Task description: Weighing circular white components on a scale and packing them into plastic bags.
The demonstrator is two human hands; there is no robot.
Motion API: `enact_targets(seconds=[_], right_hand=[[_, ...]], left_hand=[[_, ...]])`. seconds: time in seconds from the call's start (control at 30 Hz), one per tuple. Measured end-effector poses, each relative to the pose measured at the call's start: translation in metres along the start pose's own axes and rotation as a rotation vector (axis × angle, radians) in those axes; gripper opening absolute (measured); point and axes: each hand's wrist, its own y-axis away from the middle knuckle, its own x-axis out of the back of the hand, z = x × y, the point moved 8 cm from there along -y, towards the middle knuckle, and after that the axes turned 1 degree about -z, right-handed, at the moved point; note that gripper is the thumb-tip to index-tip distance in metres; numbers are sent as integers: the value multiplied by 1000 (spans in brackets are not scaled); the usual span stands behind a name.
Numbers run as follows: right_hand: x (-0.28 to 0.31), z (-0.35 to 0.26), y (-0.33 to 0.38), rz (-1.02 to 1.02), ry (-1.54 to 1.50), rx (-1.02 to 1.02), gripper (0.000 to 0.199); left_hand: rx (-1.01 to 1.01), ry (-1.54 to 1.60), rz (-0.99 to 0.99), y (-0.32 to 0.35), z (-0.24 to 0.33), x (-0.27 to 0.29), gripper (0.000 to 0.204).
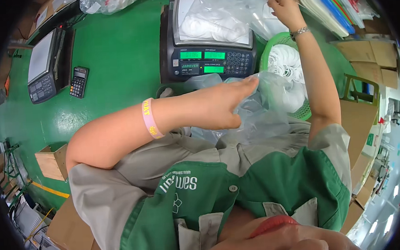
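The step in hand looks to be weighing or counting out flat white rings (213, 28) in a clear, crinkled plastic bag (243, 7), which lies on the pale pan of a black bench scale (212, 63) with lit green displays, on the glossy green tabletop (115, 52). The right hand (284, 9), below whose heel sits a silver metal bracelet (299, 32), reaches over beyond the pan's right side; its curled fingers seem to pinch the bag's upper edge, so that the film slopes up from the pan toward them. The left hand (226, 101), with a pink wristband (151, 118) behind it, crosses in front of the scale, fingers extended together and thumb set apart below; its fingertips meet a second, loose sheet of clear plastic film (269, 105), but whether they grip it I cannot tell. More white rings (285, 59) lie in a round, bright green latticed plastic basket (307, 114), just beside the scale on its right, partly behind the film. The next move probably calls for checking the reading, then either adding or removing rings, or lifting the bag clear by its edge without spilling any.
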Motion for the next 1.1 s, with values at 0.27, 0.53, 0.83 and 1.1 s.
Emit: enact_targets(seconds=[0.27,0.53,0.83,1.1], right_hand=[[-54,-104,166,-1147,-477,-11,20],[-195,-45,256,-1008,367,190,18],[-211,-32,266,-1063,373,76,18],[-215,-24,272,-1113,330,-22,18]], left_hand=[[95,107,133,3,-14,3,80],[-43,-13,-409,-1,22,-63,76],[-62,-187,-518,10,21,-67,64],[38,-220,-632,12,11,-70,58]])
